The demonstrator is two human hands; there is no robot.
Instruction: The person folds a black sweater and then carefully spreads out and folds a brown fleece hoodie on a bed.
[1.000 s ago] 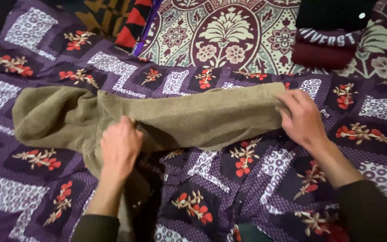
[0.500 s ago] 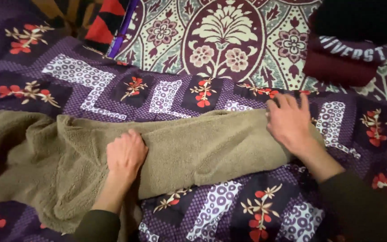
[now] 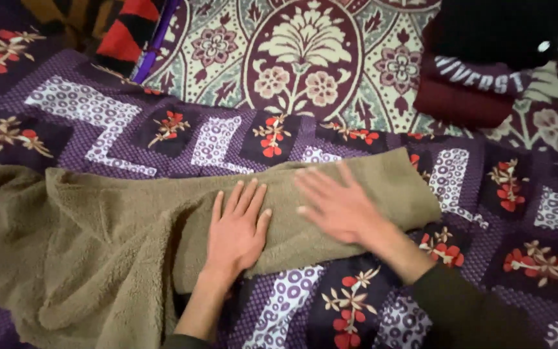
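The olive fleece garment (image 3: 130, 239) lies across the purple patterned bedspread (image 3: 98, 116), its folded sleeve stretching toward 3 o'clock, and I judge that soft pile could spring back or slide into creases wherever the palms press unevenly, since the bunched bulk at 8 o'clock drags on it. The left hand (image 3: 237, 232) lies flat and fully spread on the sleeve, gripping nothing. The right hand (image 3: 334, 207), just beside it at 2 o'clock, is equally splayed, palm down on the fleece, slightly blurred.
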